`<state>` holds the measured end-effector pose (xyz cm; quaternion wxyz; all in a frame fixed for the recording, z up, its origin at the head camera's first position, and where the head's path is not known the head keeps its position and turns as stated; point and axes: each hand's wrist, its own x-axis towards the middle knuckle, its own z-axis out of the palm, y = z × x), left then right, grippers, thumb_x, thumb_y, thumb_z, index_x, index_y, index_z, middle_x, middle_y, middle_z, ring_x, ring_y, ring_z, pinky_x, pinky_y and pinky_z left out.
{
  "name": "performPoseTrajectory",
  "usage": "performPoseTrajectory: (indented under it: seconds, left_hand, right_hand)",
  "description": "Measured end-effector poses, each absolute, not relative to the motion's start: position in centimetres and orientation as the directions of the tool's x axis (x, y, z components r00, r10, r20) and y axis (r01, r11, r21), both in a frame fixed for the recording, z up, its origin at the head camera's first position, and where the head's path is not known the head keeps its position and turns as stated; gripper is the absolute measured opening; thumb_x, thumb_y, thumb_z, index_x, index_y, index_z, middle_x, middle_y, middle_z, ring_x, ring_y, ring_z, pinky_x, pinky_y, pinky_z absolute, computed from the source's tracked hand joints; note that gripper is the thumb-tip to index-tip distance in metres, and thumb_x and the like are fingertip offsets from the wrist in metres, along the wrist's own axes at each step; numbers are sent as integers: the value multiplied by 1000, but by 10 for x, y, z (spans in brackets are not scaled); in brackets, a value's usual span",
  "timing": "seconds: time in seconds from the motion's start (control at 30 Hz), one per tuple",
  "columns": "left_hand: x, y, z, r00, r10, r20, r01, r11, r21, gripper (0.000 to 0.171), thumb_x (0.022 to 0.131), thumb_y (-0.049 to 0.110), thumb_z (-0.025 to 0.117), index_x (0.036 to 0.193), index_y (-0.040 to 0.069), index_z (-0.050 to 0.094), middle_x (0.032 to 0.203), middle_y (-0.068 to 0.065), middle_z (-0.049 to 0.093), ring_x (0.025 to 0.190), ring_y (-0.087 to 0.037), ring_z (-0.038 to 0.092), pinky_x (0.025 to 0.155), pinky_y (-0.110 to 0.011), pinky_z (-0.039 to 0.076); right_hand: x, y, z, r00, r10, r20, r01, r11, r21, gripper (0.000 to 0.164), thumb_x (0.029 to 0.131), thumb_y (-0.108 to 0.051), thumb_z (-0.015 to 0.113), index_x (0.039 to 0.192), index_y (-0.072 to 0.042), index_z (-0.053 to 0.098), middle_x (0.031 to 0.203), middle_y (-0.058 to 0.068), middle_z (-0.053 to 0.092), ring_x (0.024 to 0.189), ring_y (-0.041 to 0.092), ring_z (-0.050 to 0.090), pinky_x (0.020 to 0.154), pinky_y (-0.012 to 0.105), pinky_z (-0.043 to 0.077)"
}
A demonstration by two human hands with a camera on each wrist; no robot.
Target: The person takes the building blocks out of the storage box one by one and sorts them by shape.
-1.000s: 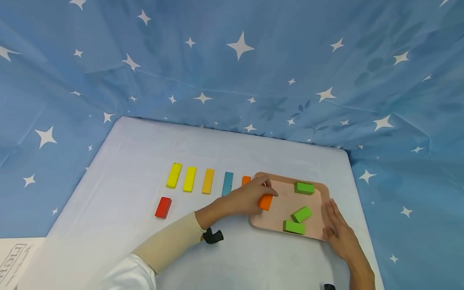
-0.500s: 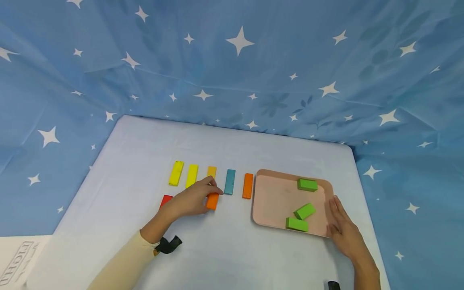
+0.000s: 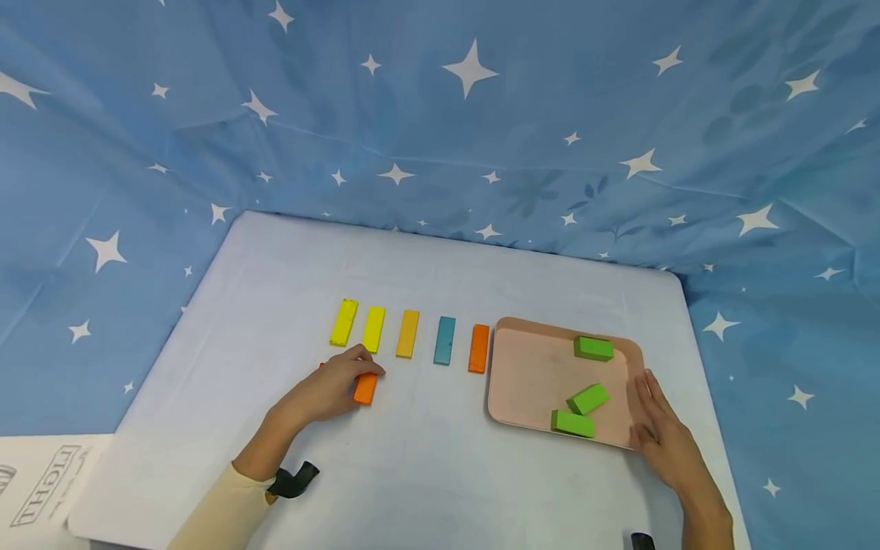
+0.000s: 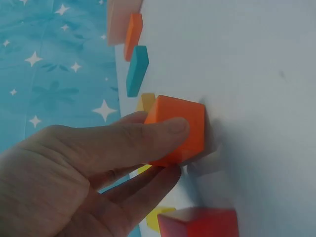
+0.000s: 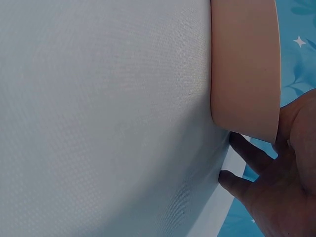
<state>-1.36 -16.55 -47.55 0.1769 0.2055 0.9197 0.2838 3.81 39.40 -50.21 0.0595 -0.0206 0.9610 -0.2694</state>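
My left hand (image 3: 330,388) pinches an orange block (image 3: 366,389) between thumb and fingers, low over the table's left half. In the left wrist view the thumb lies across the orange block (image 4: 180,126), and a red block (image 4: 207,224) sits close by; the head view mostly hides that one behind the hand. Just beyond my left hand is a yellow block (image 3: 374,328). My right hand (image 3: 668,439) rests with extended fingers against the right end of a pink tray (image 3: 522,374). Three green blocks lie inside: one at the back (image 3: 594,348), two near the front edge.
Farther back runs a spaced row: another yellow block (image 3: 344,322), an amber block (image 3: 408,334), a blue block (image 3: 444,341) and a second orange block (image 3: 479,348) beside the tray. A blue star-patterned cloth (image 3: 412,114) hangs behind the white table (image 3: 426,473).
My left hand has carried the orange block leftward from over the tray, past the row, to beside the red block. My right hand has stayed at the tray's end.
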Motion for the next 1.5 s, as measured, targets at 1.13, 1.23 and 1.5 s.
performPoseTrajectory:
  seconds: [1.13, 1.23, 1.5]
  left_hand:
    - [-5, -174, -469, -828, 505, -244, 314, 777, 545, 68, 79, -8, 82, 140, 14, 63, 146, -7, 54, 128, -26, 58, 107, -47, 52]
    - [-8, -171, -463, -825, 520, -223, 343, 774, 533, 67, 80, -6, 81, 141, 16, 63, 146, -7, 55, 130, -28, 57, 109, -49, 50]
    - [-22, -138, -447, -791, 585, -178, 429, 738, 521, 52, 90, 6, 77, 140, 14, 63, 132, -7, 64, 111, -22, 63, 97, -42, 56]
  right_hand:
    - [36, 394, -503, -991, -64, -113, 4, 854, -519, 79, 101, -1, 53, 168, -17, 15, 177, 4, 4, 157, 49, 16, 107, 80, 26]
    - [37, 393, -503, -991, -61, -118, 9, 855, -518, 79, 101, -1, 53, 168, -17, 15, 177, 4, 4, 156, 50, 16, 107, 80, 26]
    - [37, 393, -502, -992, -64, -107, 0, 859, -511, 78, 101, 0, 52, 168, -16, 14, 177, 5, 4, 157, 48, 15, 108, 80, 26]
